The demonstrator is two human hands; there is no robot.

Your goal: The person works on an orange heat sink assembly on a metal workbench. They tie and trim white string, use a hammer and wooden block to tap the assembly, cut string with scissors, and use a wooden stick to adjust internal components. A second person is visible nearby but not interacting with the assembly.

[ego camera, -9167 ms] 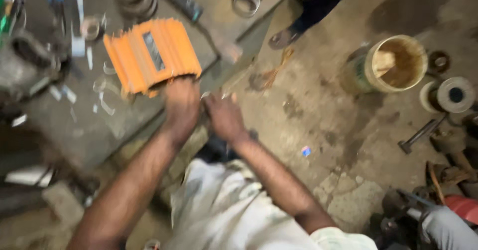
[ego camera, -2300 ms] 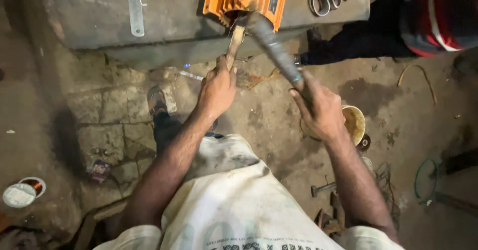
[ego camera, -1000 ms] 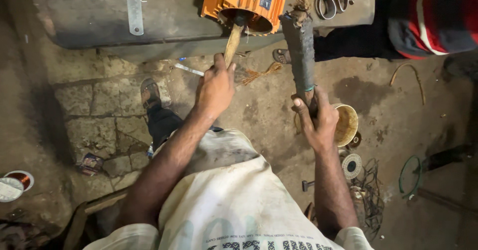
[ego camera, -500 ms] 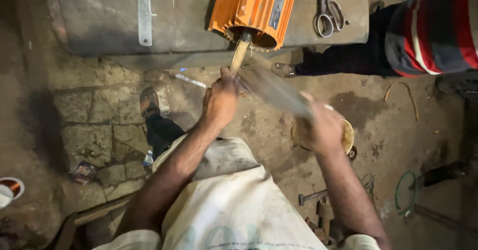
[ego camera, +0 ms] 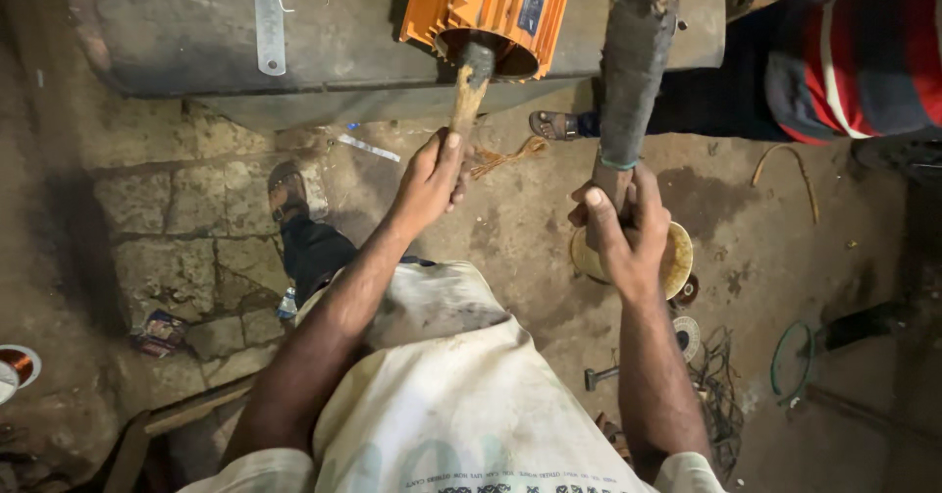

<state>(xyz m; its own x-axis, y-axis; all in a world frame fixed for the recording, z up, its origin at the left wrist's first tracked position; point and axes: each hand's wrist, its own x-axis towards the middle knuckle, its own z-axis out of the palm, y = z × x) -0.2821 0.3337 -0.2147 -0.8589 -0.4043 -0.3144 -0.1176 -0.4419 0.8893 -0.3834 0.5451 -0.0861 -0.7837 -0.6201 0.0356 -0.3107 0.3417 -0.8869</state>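
1. A flat metal strip (ego camera: 267, 17) lies on the grey bench (ego camera: 177, 32), well to the left of the orange motor housing (ego camera: 488, 4).
2. The orange motor housing sits at the bench's near edge. Its sides are ribbed, it carries a dark plate on top, and its round open end faces the person.
3. A wooden stick (ego camera: 467, 96), pale and worn with a darker tip, runs from below the housing up into that open end.
4. The left hand (ego camera: 429, 181) is closed around the lower end of the stick, just below the housing, with the thumb lying along the wood.
5. To the right of the housing, a heavy bar (ego camera: 631, 71) wrapped in dark, grimy covering stands nearly upright, its top level with the bench edge.
6. The right hand (ego camera: 628, 230) grips the bare lower part of the bar, fingers wrapped tight, lower than the housing and to its right.
7. A round tin (ego camera: 677, 262) sits on the dirt floor behind that hand.
8. Farther right of the housing, another person in a red and dark striped top (ego camera: 844, 51) sits beside the bench.
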